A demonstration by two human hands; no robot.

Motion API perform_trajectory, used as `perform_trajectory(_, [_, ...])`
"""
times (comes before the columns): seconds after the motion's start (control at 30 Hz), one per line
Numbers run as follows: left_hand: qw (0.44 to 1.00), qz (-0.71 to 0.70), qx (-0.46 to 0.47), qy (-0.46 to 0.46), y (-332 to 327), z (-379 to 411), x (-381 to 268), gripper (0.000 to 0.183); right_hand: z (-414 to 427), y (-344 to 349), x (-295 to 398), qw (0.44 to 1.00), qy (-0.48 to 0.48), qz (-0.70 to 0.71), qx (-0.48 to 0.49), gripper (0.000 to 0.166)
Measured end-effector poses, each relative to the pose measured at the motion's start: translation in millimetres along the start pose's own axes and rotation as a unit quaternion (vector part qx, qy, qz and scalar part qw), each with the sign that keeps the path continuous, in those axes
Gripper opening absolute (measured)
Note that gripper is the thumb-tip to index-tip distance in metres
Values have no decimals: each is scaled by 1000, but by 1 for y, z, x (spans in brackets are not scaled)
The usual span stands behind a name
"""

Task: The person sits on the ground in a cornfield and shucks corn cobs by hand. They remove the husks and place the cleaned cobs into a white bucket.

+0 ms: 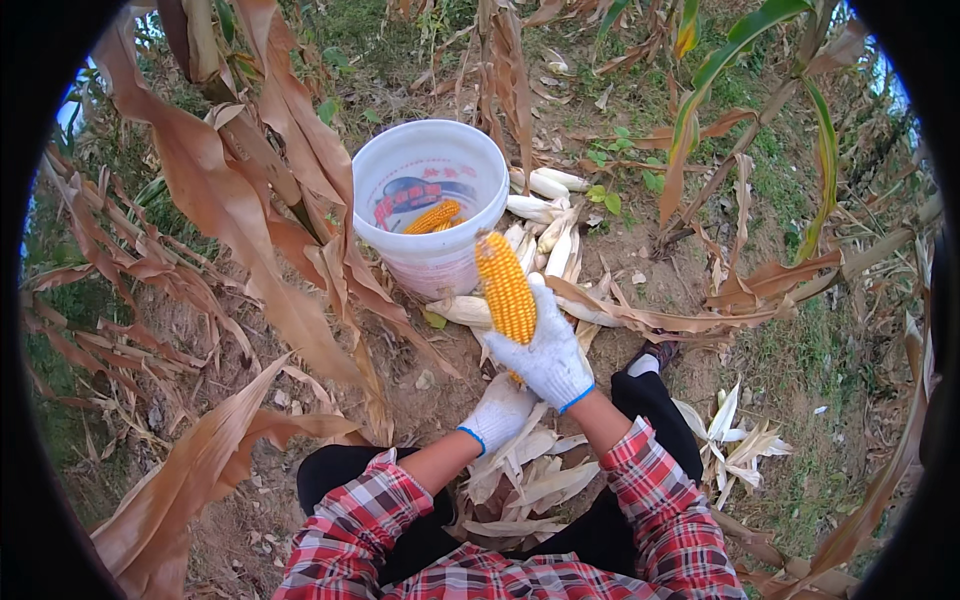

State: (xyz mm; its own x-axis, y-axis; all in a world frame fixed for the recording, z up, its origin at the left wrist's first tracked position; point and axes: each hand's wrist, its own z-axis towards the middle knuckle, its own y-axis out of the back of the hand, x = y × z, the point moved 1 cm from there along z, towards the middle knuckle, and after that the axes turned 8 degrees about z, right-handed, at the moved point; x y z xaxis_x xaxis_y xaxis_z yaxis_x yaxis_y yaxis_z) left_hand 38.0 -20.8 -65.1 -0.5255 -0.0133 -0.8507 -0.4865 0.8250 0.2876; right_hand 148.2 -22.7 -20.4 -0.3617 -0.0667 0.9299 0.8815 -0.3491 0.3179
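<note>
A husked yellow ear of corn (507, 289) is gripped in my right hand (546, 346), which wears a white knit glove with a blue cuff. Just below it, my left hand (504, 411), gloved alike, is at the ear's lower end beside pale husks; its fingers are partly hidden. Beyond the ear's tip stands a white plastic bucket (439, 234) with printing on it, and husked ears of corn (433, 217) lie inside. Ears still in their husks (551, 193) are piled right of the bucket. Loose corn husks (534, 484) lie between my legs.
Dry corn stalks and leaves (247, 217) rise close on the left, partly in front of the bucket. A leaning stalk (757, 120) with green and brown leaves stands at the right. Peeled husks (727, 442) lie on the ground right of my knee.
</note>
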Motion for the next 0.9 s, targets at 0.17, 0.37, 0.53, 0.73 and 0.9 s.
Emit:
perform_trajectory(0.17, [900,219,-143,-349,2,-31,-52,15,102,36,10,812,-258,523,19,44])
perform_trajectory(0.37, [859,456,85,-218,-12,-25,-24,33,196,-37,3,822,-298,481,57,43])
perform_trajectory(0.53, [803,555,38,-214,-8,-20,1,32,242,-88,-36,802,-378,463,13,25])
perform_trajectory(0.73, [809,551,50,-199,6,-15,-6,27,230,-71,-17,871,-240,402,146,13])
perform_trajectory(0.9, [801,537,97,-245,-12,-31,-19,37,184,-14,-62,927,-195,278,161,27])
